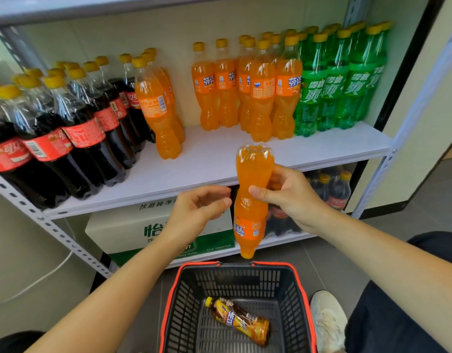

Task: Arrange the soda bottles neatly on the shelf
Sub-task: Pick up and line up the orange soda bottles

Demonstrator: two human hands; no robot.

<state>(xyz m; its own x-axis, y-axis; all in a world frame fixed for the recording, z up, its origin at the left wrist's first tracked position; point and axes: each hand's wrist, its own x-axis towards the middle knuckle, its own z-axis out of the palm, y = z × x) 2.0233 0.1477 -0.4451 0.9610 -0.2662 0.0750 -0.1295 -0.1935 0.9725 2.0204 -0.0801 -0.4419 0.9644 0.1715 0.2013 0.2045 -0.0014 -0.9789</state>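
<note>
My right hand (287, 196) grips an orange soda bottle (253, 174) around its waist, holding it upside down, cap toward the basket, in front of the white shelf (214, 161). Just left of the bottle hovers my left hand (198, 212), fingers loosely curled and holding nothing. On the shelf stand rows of cola bottles (67, 128) at the left, a short row of orange bottles (158, 110) beside them, a larger orange group (248, 87) in the middle right and green bottles (339, 80) at the far right.
A dark basket with a red rim (169, 309) sits on the floor below, holding one yellow-labelled drink bottle (241, 319) lying flat. A white and green carton (133, 230) and more cola bottles (334, 189) occupy the lower shelf. My shoe (328, 319) is right of the basket.
</note>
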